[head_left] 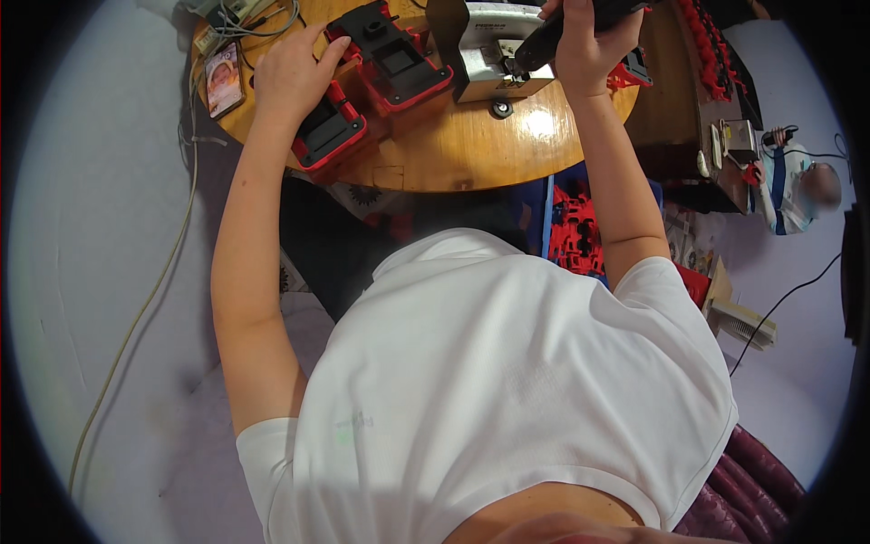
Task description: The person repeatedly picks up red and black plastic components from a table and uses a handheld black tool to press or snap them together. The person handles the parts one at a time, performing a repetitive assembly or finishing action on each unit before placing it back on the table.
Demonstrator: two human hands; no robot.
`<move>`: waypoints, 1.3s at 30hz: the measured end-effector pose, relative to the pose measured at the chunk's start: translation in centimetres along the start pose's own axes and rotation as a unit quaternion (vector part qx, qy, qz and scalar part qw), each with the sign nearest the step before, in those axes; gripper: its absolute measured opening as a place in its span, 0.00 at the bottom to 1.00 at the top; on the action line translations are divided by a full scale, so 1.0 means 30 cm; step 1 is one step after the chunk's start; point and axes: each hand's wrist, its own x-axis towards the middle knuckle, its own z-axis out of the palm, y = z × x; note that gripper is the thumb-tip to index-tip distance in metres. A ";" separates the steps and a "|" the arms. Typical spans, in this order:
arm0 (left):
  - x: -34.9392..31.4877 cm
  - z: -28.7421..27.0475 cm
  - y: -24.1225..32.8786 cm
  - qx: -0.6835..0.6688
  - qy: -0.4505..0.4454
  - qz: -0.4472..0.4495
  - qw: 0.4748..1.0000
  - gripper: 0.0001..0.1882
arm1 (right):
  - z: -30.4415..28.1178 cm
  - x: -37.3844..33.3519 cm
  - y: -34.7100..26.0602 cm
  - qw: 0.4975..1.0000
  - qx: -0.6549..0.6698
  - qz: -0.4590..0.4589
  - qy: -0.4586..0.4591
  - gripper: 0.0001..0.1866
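Observation:
My left hand [294, 72] lies at the far left of the table, thumb and fingers apart, beside and partly over red-and-black plastic casings. One casing [396, 62] stands just right of the thumb; a smaller casing [331, 129] sits below the wrist. My right hand [591, 47] is closed round a black tool [553, 41] that looks like an electric screwdriver. Its narrow end points down-left at a silver metal device [489, 89], close to the small block on its front. Whether the tip touches is too small to tell. My right fingertips are partly cut off by the top edge.
A phone [224, 80] and grey cables [263, 29] occupy the table's left end. A small round black part [501, 109] lies before the metal device. Below the table edge, a blue crate [546, 216] holds red parts. Another person [793, 186] sits at far right.

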 end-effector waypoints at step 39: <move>-0.013 -0.127 0.067 -0.393 0.022 -0.046 0.918 0.25 | 0.615 -0.121 -0.303 0.950 0.280 0.103 -0.096 0.27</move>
